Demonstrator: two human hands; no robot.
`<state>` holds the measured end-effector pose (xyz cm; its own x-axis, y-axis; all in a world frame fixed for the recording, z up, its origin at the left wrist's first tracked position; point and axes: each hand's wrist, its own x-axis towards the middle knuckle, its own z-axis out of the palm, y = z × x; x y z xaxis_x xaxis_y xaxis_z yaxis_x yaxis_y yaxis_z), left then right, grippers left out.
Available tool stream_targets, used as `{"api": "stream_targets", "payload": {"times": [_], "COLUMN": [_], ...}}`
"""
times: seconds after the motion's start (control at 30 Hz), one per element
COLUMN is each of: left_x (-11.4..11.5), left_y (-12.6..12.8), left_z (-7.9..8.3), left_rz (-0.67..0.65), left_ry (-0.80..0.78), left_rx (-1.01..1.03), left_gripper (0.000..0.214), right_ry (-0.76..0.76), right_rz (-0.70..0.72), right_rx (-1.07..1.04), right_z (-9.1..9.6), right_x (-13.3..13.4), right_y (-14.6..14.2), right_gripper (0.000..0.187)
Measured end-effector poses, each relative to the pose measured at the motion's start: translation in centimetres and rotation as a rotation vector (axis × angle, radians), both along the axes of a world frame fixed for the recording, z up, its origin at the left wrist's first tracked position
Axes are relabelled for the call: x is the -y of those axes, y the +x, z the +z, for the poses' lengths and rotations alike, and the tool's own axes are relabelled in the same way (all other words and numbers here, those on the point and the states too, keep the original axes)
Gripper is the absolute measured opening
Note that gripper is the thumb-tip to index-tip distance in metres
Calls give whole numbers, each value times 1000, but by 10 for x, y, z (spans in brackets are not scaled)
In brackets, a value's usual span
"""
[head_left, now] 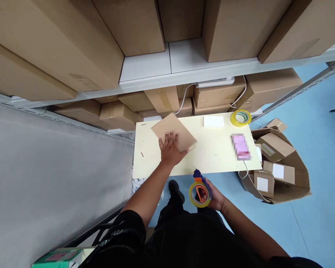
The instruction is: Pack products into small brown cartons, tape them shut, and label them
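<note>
My left hand (170, 147) lies flat, fingers spread, on a small brown cardboard box (173, 131) at the left part of a pale yellow table (212, 152). Close to my body, below the table's near edge, my right hand (214, 196) is closed round a tape dispenser (200, 190). The dispenser has a blue and orange frame and carries a yellowish roll of tape.
On the table lie a white pad (213, 121), a loose roll of yellow tape (240, 117) and a pink object (241, 147) with a white cable. An open carton (279, 163) of small boxes stands at the right on the blue floor. Shelves of large cardboard boxes (56, 48) rise behind.
</note>
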<state>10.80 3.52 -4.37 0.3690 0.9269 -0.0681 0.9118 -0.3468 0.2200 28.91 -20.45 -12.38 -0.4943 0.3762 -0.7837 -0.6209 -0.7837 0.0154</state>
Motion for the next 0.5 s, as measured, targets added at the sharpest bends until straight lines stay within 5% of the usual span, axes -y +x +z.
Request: {"api": "stream_targets", "payload": {"times": [0.1, 0.17, 0.33, 0.4, 0.5], "left_x": [6, 3, -27, -42, -54], "left_y": [27, 28, -32, -55, -64], "left_z": [-3, 0, 22, 29, 32], "left_rz": [194, 189, -255, -433, -522], "left_ry": [-13, -58, -259, -233, -155], "left_rx": [-5, -54, -237, -250, -233], "left_gripper": [98, 94, 105, 106, 97], "right_ry": [-31, -42, -12, -12, -47], "right_rz": [-56, -63, -9, 15, 14], "right_rx": [-21, -17, -62, -62, -60], "right_z": [0, -1, -4, -3, 6], "right_x": [-21, -39, -51, -47, -41], "right_y": [-27, -34, -29, -24, -15], "right_gripper": [67, 65, 61, 62, 63]}}
